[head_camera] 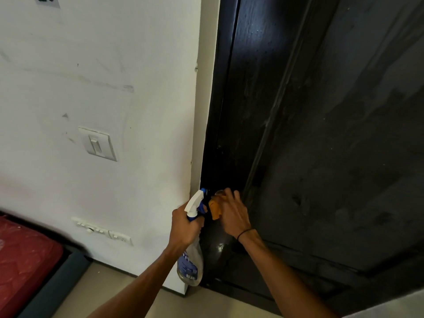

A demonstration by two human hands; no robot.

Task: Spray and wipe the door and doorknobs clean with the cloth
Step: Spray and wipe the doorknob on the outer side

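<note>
Doorknob being wiped with a cloth, spray bottle held alongside.

An orange cloth [215,206] is pressed around the doorknob [219,193] by the curled fingers of the right hand [232,213], at 6 o'clock on the dark door [321,134]. At 9 o'clock of it, the spray bottle [191,255] is gripped by the left hand [184,228].

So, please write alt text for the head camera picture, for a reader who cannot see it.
The right hand presses an orange cloth around the doorknob of a dark door. The left hand grips a spray bottle beside it, near a white wall.
</note>
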